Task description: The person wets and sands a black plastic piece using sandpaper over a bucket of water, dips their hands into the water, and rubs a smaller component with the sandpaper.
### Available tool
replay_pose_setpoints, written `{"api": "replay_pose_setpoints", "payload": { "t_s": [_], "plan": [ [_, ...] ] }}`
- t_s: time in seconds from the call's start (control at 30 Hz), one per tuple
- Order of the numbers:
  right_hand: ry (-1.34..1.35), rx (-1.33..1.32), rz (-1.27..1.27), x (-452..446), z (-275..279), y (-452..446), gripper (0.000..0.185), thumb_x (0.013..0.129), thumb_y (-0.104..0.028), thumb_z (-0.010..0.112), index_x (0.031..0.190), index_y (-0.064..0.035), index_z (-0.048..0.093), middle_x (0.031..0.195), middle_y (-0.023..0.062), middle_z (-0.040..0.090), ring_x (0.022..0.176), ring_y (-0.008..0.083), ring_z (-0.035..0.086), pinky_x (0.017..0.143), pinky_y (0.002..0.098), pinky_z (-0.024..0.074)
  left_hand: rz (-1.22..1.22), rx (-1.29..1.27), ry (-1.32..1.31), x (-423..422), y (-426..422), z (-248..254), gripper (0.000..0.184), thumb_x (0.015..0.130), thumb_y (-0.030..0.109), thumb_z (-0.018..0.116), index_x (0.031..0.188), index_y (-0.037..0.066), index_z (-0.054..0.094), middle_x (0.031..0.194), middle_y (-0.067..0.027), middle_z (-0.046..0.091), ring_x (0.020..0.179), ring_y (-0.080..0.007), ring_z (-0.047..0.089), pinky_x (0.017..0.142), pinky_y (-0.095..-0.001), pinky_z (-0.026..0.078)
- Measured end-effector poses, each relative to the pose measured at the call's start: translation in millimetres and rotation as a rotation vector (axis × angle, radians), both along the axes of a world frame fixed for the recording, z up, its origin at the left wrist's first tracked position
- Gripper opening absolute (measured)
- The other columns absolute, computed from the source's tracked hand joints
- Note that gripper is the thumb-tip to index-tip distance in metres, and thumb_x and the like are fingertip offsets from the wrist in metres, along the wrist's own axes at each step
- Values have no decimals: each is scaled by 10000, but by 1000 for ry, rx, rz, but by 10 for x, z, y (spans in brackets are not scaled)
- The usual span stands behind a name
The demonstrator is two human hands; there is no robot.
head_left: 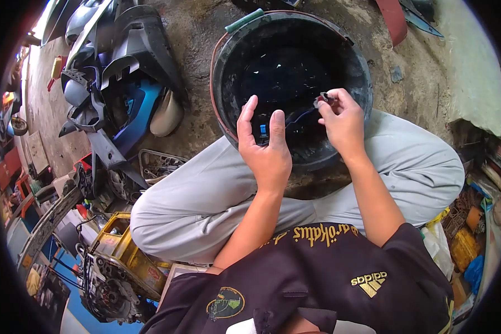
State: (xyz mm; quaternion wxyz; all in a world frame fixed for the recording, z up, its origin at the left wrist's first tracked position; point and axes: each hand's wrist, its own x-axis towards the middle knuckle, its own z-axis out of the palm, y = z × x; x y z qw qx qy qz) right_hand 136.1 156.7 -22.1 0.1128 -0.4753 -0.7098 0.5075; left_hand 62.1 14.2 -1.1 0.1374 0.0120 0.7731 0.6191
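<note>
A large black bucket [364, 75] with dark liquid in it stands in front of my crossed legs. My left hand [266, 147] is over its near rim, thumb and fingers apart, holding nothing. A small blue item [263, 131] shows between that thumb and fingers, lower down; whether it touches the hand I cannot tell. Over the bucket's right side, my right hand [342, 119] pinches a small dark piece [324, 100] with a bit of red on it. A thin bluish line runs from near this piece toward my left hand; a wire or a reflection, I cannot tell.
Dark and blue motorbike fairings [136, 106] lie left of the bucket. A tray of metal parts [158, 166] sits by my left knee. Nearer are a yellow crate [119, 231] and an engine [108, 292]. A pale slab [476, 61] is at the right.
</note>
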Motion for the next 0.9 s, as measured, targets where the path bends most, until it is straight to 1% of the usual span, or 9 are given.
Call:
{"api": "replay_pose_setpoints", "payload": {
  "t_s": [0.07,0.13,0.2,0.33,0.4,0.47,0.63,0.73,0.9],
  "plan": [
    [69,271,131,21,84,29,72,952,-33,714,1015,-4,731,879,103,723,708,189,705,675,349,550,19,29,13,1,26,-23,547,1008,288,803,1428,-19,632,1448,-155,653,1397,-279,562,1224,-408,360],
    [135,348,327,31,171,-56,183,913,42,675,1066,-25,747,947,153,696,817,326,711,745,412,569,32,38,41,-8,43,-43,583,1015,336,797,1439,-27,626,1439,-152,663,1369,-267,582,1214,-402,375],
    [181,344,428,63,174,-225,212,907,48,681,1098,-28,735,977,162,691,869,371,701,775,444,573,38,49,57,-23,66,-66,628,1017,365,791,1465,-36,610,1452,-159,659,1352,-260,593,1203,-396,389],
    [84,435,305,110,5,-122,175,917,51,671,1082,5,711,1025,173,693,934,381,698,783,462,567,44,47,88,-37,94,-47,707,1013,398,788,1518,-47,571,1485,-181,642,1350,-258,598,1195,-387,401],
    [64,490,415,69,-20,-210,143,936,33,654,1071,24,699,995,182,688,924,396,695,798,476,561,61,97,50,-10,112,-24,732,1013,417,782,1528,-54,558,1502,-193,631,1369,-260,589,1201,-387,398],
    [160,268,350,-6,116,-346,137,934,37,651,1062,20,696,959,183,674,913,411,687,804,493,558,54,104,59,-13,127,-32,755,1013,439,774,1532,-61,550,1516,-202,622,1385,-263,580,1203,-386,397],
    [38,414,350,43,21,-169,108,934,33,635,1028,22,689,949,202,668,900,428,688,795,499,560,36,75,122,-21,82,-161,805,1007,499,756,1533,-74,545,1548,-211,599,1413,-271,565,1206,-380,396],
    [108,279,382,-9,182,-309,150,941,30,613,1059,27,704,991,216,692,914,444,689,795,510,557,50,91,105,-35,104,-113,834,1001,517,754,1546,-74,529,1568,-212,584,1438,-275,550,1217,-384,385],
    [15,329,344,5,106,-245,125,939,21,631,1029,25,717,955,230,698,878,462,690,773,508,559,12,57,133,-35,113,-96,880,995,539,747,1565,-83,496,1588,-217,565,1464,-272,531,1225,-389,377]
  ]
}}
